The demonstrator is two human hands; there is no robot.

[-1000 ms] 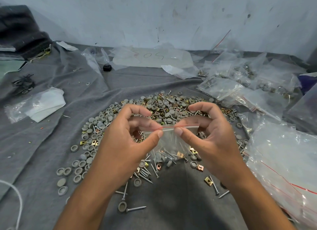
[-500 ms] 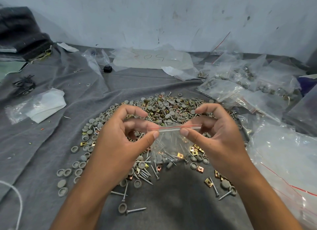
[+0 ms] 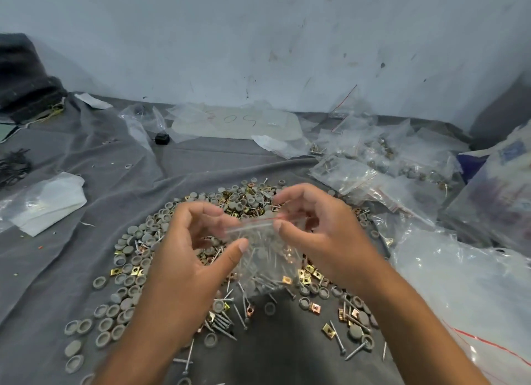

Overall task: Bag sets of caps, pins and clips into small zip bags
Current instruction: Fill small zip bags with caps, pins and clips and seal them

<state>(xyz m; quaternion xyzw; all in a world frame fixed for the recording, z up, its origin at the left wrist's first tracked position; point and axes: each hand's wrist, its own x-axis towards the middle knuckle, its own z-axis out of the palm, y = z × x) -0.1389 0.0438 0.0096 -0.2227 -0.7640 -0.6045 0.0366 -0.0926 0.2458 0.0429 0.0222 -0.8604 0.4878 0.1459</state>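
A small clear zip bag [image 3: 267, 258] with a red line along its top hangs tilted above the pile, with pins, grey caps and a few clips inside. My right hand [image 3: 321, 235] pinches its top edge between thumb and fingers. My left hand [image 3: 184, 258] is beside the bag's left corner, blurred, its thumb apart from its curled fingers and off the zip. Under both hands a heap of grey caps, metal pins and gold clips [image 3: 247, 200] spreads over the grey cloth [image 3: 71, 269].
Filled small bags [image 3: 373, 160] lie in a heap at the back right, and a large clear plastic bag [image 3: 465, 284] lies at the right. A folded white bag [image 3: 46, 203] lies left. More plastic sheets [image 3: 238, 123] lie near the wall.
My left thumb and fingers have come apart and left the bag's top edge. The bag has tilted, its left corner lower, held by my right hand alone.
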